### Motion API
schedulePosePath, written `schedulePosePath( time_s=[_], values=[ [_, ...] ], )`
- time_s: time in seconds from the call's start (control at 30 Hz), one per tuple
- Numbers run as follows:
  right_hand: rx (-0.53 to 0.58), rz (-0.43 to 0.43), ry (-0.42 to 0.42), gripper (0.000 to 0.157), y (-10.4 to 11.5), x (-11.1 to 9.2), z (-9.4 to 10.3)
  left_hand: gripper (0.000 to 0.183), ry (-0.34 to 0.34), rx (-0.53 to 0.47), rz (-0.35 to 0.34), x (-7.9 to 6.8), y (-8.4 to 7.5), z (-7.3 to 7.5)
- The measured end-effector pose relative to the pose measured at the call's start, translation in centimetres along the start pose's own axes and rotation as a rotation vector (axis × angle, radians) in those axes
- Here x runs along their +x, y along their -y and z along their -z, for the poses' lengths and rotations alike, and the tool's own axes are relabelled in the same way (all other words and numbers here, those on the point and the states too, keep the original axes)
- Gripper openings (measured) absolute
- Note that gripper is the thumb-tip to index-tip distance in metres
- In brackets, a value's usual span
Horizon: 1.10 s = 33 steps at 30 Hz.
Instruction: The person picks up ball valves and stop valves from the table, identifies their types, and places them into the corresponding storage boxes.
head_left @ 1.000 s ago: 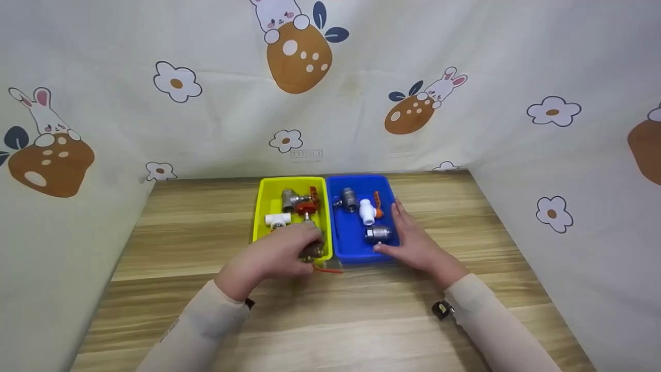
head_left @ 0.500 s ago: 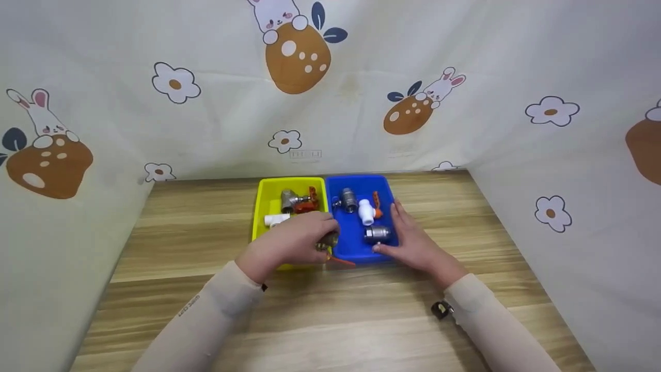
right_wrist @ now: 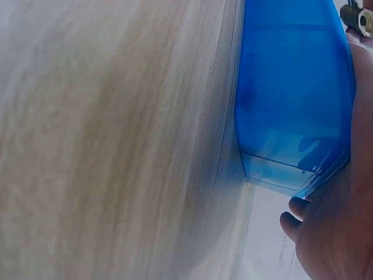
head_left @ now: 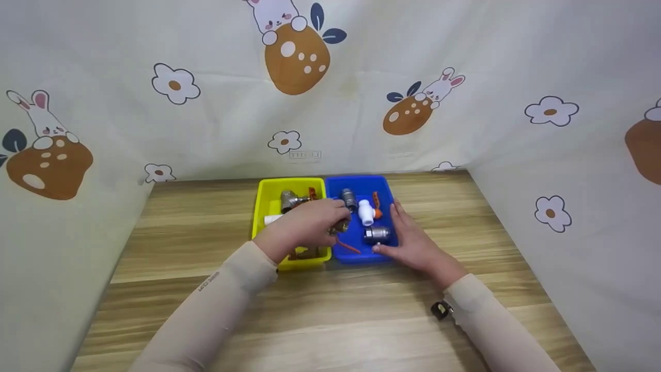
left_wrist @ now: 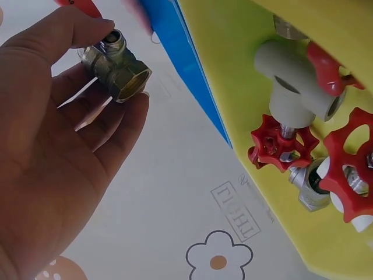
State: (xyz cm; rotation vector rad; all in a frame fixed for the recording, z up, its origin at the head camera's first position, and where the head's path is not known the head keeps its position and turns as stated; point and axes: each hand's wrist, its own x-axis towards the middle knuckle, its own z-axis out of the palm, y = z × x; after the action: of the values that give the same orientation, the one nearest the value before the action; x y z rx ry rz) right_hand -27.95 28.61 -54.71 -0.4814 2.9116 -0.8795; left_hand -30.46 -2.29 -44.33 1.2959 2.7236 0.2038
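My left hand (head_left: 307, 225) is over the inner edges of the two bins. It pinches a brass ball valve (left_wrist: 119, 70) by its red lever (left_wrist: 81, 6); in the left wrist view, thumb and fingers bracket the metal body. In the head view the lever hangs over the blue bin (head_left: 356, 258). My right hand (head_left: 418, 243) rests against that bin's right side, its fingers straight along the wall and its thumb at the front corner. Inside the blue bin lie a steel valve (head_left: 349, 199), a white plastic valve (head_left: 366, 212) with an orange handle, and another metal valve (head_left: 377, 234).
Left of the blue bin, touching it, stands a yellow bin (head_left: 304, 264). It holds several fittings, among them a metal valve (head_left: 289, 200), a grey plastic valve (left_wrist: 291, 102) and red handwheels (left_wrist: 352, 163). Patterned cloth (head_left: 217, 124) hangs behind the wooden table (head_left: 335, 315).
My left hand has lifted the brass valve from the front of the yellow bin and carried it right and away from me, over the blue bin. The right hand has stayed put.
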Motion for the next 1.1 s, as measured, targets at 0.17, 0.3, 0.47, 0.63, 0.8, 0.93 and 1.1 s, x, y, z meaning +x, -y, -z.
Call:
schedulePosePath(
  time_s=[0.17,0.3,0.47,0.63,0.8,0.93,1.1],
  values=[
    [-0.011,0.0,0.003,0.123,0.0,0.0,0.0,0.042,-0.004,0.023,-0.024,1.1,0.0,-0.1],
    [-0.02,0.003,0.009,0.123,0.1,0.0,0.1,0.045,0.003,0.033,-0.04,1.7,0.0,-0.2],
    [-0.027,-0.001,0.013,0.123,0.1,0.0,0.1,0.052,0.005,0.039,-0.052,2.6,0.1,-0.1],
    [-0.02,0.006,0.009,0.123,0.2,-0.1,0.2,0.05,0.013,0.067,-0.079,3.9,0.2,-0.2],
    [-0.015,0.011,0.01,0.123,0.2,-0.2,0.1,0.046,0.022,0.128,-0.097,4.8,0.1,-0.2],
    [-0.003,0.013,0.007,0.124,0.1,-0.3,0.2,0.044,0.028,0.176,-0.105,5.2,0.0,-0.2],
    [-0.01,0.021,0.003,0.125,0.1,-0.3,0.2,0.048,0.047,0.183,-0.108,5.6,0.1,-0.2]
  ],
)
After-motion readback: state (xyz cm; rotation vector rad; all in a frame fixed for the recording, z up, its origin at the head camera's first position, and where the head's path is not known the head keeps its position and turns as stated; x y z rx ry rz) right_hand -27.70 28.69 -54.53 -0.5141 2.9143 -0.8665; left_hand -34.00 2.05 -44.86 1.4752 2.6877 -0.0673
